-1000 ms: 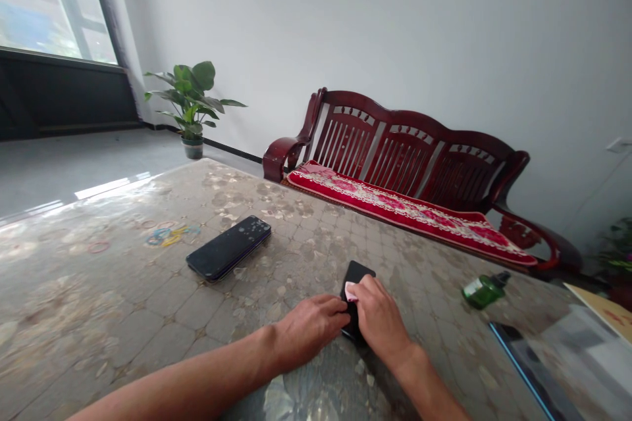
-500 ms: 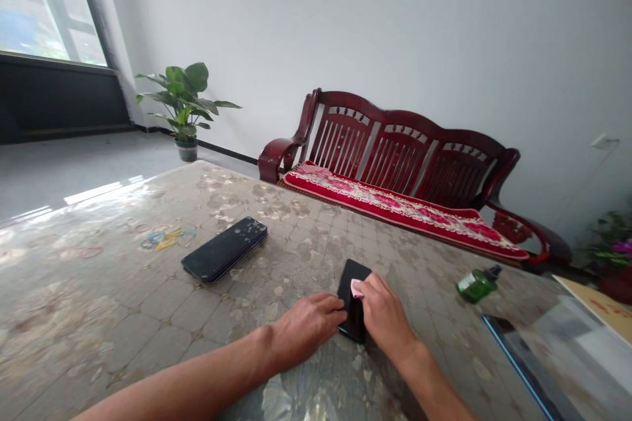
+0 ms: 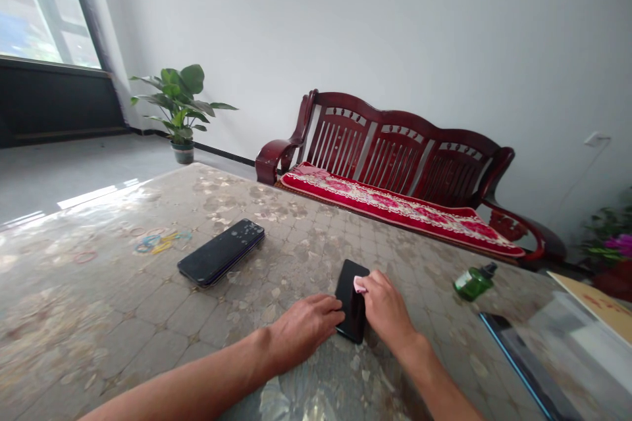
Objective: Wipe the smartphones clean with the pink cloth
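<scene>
A black smartphone [image 3: 352,322] lies flat on the patterned tablecloth in front of me. My left hand [image 3: 316,319] rests at its left edge, fingers together and bent against the side of the phone. Between the thumb and fingers of my right hand [image 3: 384,299] is a small pale pink cloth [image 3: 359,284], pinched over the upper right part of the screen. Most of the cloth is hidden in the fingers. Farther left lies a larger dark phone [image 3: 222,253] with whitish spots at its far end.
Coloured rubber bands [image 3: 158,241] lie on the left of the tablecloth [image 3: 153,306]. To the right are a green spray bottle [image 3: 474,283], a blue-edged tablet [image 3: 523,362] and a cream board [image 3: 592,299]. A red-cushioned wooden bench [image 3: 395,200] stands beyond the table.
My right hand has shifted slightly with the pink cloth on the screen, while my left hand stays at the phone's edge. The whole view has moved a little.
</scene>
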A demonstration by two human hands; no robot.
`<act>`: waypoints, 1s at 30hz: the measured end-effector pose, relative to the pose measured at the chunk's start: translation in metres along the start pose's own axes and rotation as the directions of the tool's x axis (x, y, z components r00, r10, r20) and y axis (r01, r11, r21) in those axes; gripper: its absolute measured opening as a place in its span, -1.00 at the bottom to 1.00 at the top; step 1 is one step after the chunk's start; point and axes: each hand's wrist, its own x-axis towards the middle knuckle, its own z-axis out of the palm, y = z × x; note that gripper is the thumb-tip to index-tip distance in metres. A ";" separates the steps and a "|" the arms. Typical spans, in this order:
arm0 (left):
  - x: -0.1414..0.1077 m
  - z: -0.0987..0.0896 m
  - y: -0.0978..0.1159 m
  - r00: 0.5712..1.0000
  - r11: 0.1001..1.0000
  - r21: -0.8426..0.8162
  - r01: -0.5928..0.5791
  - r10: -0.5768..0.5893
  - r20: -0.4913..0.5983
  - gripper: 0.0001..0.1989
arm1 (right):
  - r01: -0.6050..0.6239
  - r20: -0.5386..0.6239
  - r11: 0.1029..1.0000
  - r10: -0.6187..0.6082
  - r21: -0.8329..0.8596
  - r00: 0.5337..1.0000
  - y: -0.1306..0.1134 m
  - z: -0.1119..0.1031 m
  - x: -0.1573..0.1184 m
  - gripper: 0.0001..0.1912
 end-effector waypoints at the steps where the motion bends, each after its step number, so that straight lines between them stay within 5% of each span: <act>1: 0.000 0.000 0.000 1.000 1.000 0.000 -0.001 0.001 -0.003 -0.85 | 0.020 0.017 1.000 -0.021 0.016 1.000 -0.003 -0.002 -0.006 -0.65; 5: -0.001 0.002 -0.001 1.000 1.000 -0.002 -0.001 0.001 -0.011 -0.85 | 0.058 0.050 0.996 -0.061 0.061 0.997 -0.010 -0.005 -0.020 -0.63; 13: -0.002 0.004 -0.003 1.000 1.000 0.000 -0.004 0.004 -0.029 -0.79 | -0.029 -0.011 0.999 0.030 0.020 1.000 -0.010 0.001 0.006 -0.68; 20: -0.001 0.001 -0.001 1.000 0.999 -0.031 0.013 -0.013 0.002 -0.80 | 0.080 0.041 0.994 -0.083 0.071 0.996 -0.028 -0.003 -0.015 -0.65; 26: -0.001 -0.001 0.001 0.999 1.000 0.020 0.020 -0.020 0.032 -0.82 | 0.002 -0.050 1.000 -0.001 0.016 0.999 -0.016 0.008 0.007 -0.67; 30: -0.001 -0.002 0.000 0.998 0.999 0.030 0.031 -0.032 0.050 -0.83 | 0.003 -0.004 0.999 -0.002 0.033 1.000 -0.016 0.007 0.011 -0.66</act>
